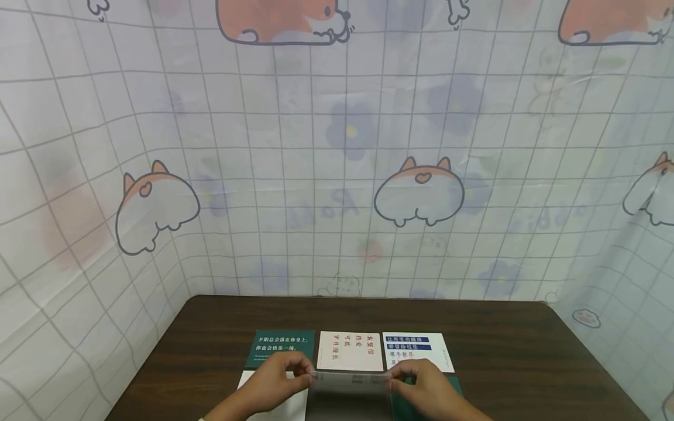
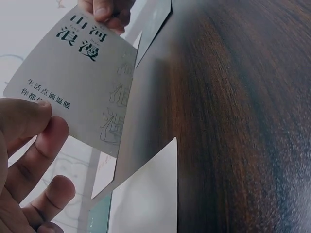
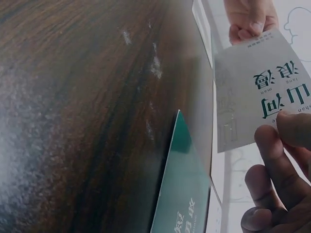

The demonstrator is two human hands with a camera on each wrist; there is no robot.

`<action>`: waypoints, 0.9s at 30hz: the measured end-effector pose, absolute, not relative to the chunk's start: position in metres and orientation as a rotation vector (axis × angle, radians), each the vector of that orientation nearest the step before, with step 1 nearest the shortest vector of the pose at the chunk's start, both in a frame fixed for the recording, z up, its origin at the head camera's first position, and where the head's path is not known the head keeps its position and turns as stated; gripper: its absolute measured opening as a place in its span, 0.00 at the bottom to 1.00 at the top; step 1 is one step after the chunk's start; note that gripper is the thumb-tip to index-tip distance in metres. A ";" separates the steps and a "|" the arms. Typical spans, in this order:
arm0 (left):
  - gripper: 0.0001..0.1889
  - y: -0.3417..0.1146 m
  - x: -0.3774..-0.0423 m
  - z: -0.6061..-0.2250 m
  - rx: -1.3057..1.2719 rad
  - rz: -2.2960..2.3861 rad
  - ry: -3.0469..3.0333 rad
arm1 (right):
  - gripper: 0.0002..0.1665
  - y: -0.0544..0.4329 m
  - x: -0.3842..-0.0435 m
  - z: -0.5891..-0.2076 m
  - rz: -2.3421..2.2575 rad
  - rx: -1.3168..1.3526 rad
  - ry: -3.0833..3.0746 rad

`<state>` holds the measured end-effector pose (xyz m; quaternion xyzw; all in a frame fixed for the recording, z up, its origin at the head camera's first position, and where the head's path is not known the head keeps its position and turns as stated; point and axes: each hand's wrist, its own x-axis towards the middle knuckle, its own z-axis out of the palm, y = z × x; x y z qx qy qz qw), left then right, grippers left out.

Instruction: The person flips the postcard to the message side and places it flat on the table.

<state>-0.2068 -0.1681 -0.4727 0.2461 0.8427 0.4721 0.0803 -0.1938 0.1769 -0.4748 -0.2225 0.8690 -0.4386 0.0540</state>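
Note:
Between my two hands is a pale postcard [image 1: 350, 393] [image 2: 92, 68] [image 3: 243, 73] with dark green Chinese characters, tilted up off the table. My left hand [image 1: 276, 383] [image 2: 34, 150] pinches one edge between thumb and fingers. The opposite edge is pinched by my right hand [image 1: 429, 389] [image 3: 282, 170]. Under the left hand lies a white card [image 1: 286, 403] [image 2: 148, 194]. Beside the right hand, and partly hidden by it, is a green card [image 1: 402, 409] [image 3: 180, 179]. Just beyond the left hand lies another green card [image 1: 281, 342] with white writing.
A cream card with red writing [image 1: 351, 351] and a white card with blue bands [image 1: 418, 351] lie in the back row beside the green one. All rest on a dark wood table [image 1: 500, 351]. A patterned white curtain [image 1: 316, 146] surrounds its back and sides.

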 end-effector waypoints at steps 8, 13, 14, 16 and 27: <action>0.03 -0.170 -0.205 -0.477 0.754 1.384 2.582 | 0.04 0.179 -0.190 -0.476 -1.370 -0.655 2.603; 0.06 -0.171 -0.203 -0.480 0.773 1.396 2.577 | 0.06 0.179 -0.188 -0.479 -1.377 -0.652 2.550; 0.06 -0.172 -0.203 -0.480 0.776 1.396 2.571 | 0.07 0.179 -0.189 -0.479 -1.378 -0.649 2.545; 0.06 -0.172 -0.203 -0.481 0.780 1.384 2.572 | 0.07 0.179 -0.188 -0.480 -1.364 -0.639 2.556; 0.04 -0.170 -0.202 -0.483 0.757 1.354 2.528 | 0.05 0.181 -0.188 -0.482 -1.276 -0.628 2.635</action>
